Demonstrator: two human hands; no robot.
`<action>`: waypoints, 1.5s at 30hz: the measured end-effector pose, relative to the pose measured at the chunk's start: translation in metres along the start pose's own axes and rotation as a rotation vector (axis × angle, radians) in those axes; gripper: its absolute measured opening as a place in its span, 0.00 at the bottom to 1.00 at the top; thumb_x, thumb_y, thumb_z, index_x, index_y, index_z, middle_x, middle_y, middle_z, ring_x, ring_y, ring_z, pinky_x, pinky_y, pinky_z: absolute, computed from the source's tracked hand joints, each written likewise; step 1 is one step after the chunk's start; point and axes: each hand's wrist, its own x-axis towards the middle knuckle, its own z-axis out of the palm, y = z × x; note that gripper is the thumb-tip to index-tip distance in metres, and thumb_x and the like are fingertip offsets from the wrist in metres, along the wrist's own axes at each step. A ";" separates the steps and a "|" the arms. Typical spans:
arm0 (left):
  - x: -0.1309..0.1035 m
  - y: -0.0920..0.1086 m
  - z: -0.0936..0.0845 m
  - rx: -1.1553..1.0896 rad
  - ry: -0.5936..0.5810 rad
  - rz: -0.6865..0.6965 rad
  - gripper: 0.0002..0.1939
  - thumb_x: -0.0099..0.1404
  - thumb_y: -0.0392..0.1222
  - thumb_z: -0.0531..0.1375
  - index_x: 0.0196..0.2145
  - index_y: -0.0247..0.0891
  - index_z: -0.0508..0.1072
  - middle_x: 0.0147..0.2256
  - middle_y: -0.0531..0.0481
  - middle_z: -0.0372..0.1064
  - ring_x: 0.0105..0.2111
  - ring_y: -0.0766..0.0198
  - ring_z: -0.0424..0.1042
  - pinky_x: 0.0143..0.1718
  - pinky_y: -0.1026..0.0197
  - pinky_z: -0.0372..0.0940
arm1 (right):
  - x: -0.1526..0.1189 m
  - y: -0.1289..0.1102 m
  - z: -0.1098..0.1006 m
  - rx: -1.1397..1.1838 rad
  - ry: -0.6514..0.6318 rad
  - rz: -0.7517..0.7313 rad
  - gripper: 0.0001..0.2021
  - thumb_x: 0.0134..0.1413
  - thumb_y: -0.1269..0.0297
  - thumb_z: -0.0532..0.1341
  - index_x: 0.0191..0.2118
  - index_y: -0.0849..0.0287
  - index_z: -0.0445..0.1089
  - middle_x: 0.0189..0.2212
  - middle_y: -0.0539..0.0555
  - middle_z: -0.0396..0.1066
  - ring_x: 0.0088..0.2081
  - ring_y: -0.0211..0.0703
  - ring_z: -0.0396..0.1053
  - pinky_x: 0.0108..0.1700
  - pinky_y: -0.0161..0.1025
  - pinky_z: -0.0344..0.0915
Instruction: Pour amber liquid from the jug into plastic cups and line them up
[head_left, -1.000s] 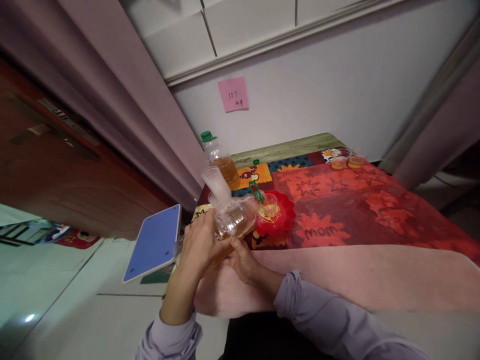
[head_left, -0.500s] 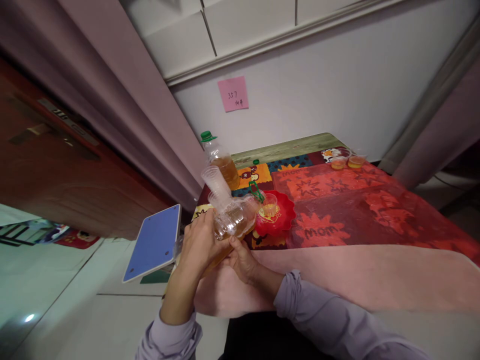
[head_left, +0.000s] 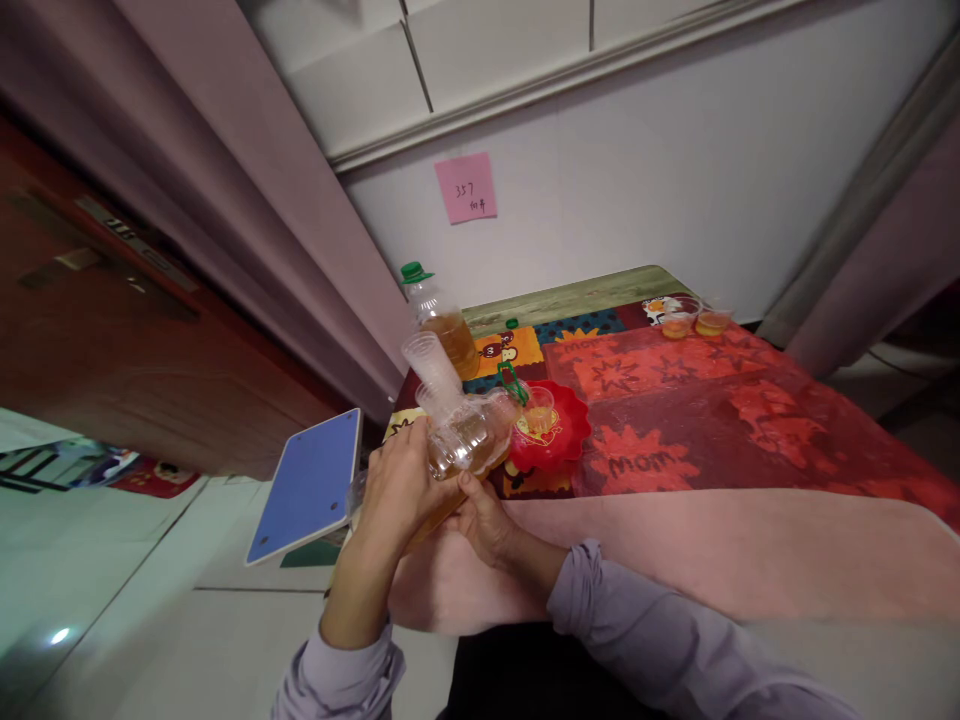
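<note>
A large clear plastic bottle point(head_left: 469, 440) of amber liquid is tilted, its neck toward a small plastic cup point(head_left: 539, 410). My left hand point(head_left: 401, 480) is closed around the bottle's body from the left. From below and the right, my right hand point(head_left: 480, 522) grips it too, thumb on top. The cup stands on a red scalloped plate point(head_left: 571, 440) and holds some amber liquid. A green handle ring point(head_left: 512, 384) hangs at the bottle's neck. Just behind the bottle, a stack of clear cups point(head_left: 431, 362) leans at an angle.
A second bottle point(head_left: 450, 335) with a green cap stands behind the stack. A loose green cap point(head_left: 512, 323) lies near the wall. Two cups of liquid, including a right-hand cup point(head_left: 712, 322), stand at the far right of the table. A blue board point(head_left: 307, 485) sits beside the table's left edge.
</note>
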 end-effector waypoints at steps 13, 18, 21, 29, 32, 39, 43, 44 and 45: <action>-0.002 0.003 -0.003 -0.004 -0.018 -0.017 0.31 0.65 0.51 0.66 0.60 0.37 0.65 0.62 0.32 0.71 0.64 0.37 0.70 0.58 0.44 0.63 | 0.000 0.000 -0.001 0.002 -0.008 0.006 0.36 0.52 0.39 0.74 0.61 0.51 0.70 0.57 0.59 0.80 0.53 0.59 0.79 0.51 0.59 0.78; -0.001 0.002 -0.002 0.001 -0.017 -0.009 0.33 0.65 0.52 0.66 0.62 0.37 0.64 0.61 0.33 0.72 0.64 0.38 0.70 0.58 0.46 0.63 | 0.001 0.001 -0.001 -0.001 -0.007 0.002 0.36 0.50 0.38 0.74 0.59 0.52 0.71 0.56 0.58 0.80 0.53 0.58 0.79 0.49 0.57 0.79; -0.001 0.001 -0.001 0.002 -0.010 -0.006 0.33 0.65 0.52 0.66 0.62 0.37 0.64 0.61 0.33 0.72 0.63 0.38 0.70 0.58 0.45 0.63 | 0.001 0.001 -0.002 -0.017 -0.007 0.006 0.35 0.50 0.38 0.74 0.58 0.52 0.72 0.54 0.58 0.81 0.52 0.59 0.79 0.48 0.56 0.79; 0.000 0.001 -0.001 -0.009 -0.008 0.002 0.33 0.64 0.51 0.66 0.62 0.36 0.64 0.62 0.31 0.71 0.63 0.37 0.70 0.57 0.45 0.63 | 0.001 0.001 -0.002 -0.012 -0.009 0.002 0.35 0.50 0.38 0.74 0.59 0.50 0.71 0.56 0.58 0.80 0.55 0.60 0.78 0.48 0.58 0.79; 0.001 -0.001 0.001 -0.010 -0.006 0.011 0.33 0.64 0.52 0.66 0.62 0.36 0.64 0.60 0.32 0.73 0.63 0.37 0.71 0.57 0.44 0.64 | 0.001 0.003 -0.003 -0.032 -0.011 0.004 0.35 0.51 0.37 0.73 0.60 0.51 0.71 0.56 0.59 0.80 0.54 0.60 0.78 0.48 0.58 0.79; 0.001 -0.004 0.004 -0.021 0.016 0.017 0.33 0.63 0.52 0.66 0.61 0.36 0.66 0.60 0.32 0.73 0.62 0.35 0.71 0.58 0.42 0.65 | 0.001 0.003 -0.002 -0.022 -0.010 -0.007 0.34 0.52 0.37 0.72 0.59 0.50 0.71 0.55 0.59 0.80 0.52 0.59 0.79 0.47 0.58 0.80; 0.003 -0.012 0.012 -0.049 0.067 0.046 0.36 0.61 0.53 0.68 0.62 0.35 0.66 0.56 0.32 0.75 0.60 0.35 0.73 0.56 0.41 0.67 | 0.000 0.001 -0.002 -0.056 0.018 -0.014 0.35 0.51 0.39 0.72 0.60 0.51 0.70 0.58 0.59 0.79 0.57 0.62 0.77 0.50 0.60 0.80; 0.003 -0.016 0.017 -0.070 0.089 0.058 0.38 0.61 0.54 0.68 0.63 0.35 0.66 0.56 0.32 0.76 0.59 0.35 0.74 0.55 0.41 0.68 | 0.000 0.000 -0.002 -0.084 0.038 -0.023 0.35 0.51 0.39 0.72 0.60 0.51 0.71 0.58 0.59 0.79 0.58 0.63 0.77 0.50 0.61 0.80; 0.004 -0.021 0.022 -0.099 0.118 0.071 0.40 0.60 0.55 0.68 0.64 0.36 0.65 0.56 0.32 0.76 0.59 0.35 0.74 0.55 0.41 0.69 | 0.000 -0.001 -0.002 -0.119 0.057 -0.037 0.35 0.51 0.40 0.73 0.60 0.51 0.71 0.59 0.59 0.78 0.59 0.63 0.77 0.52 0.61 0.79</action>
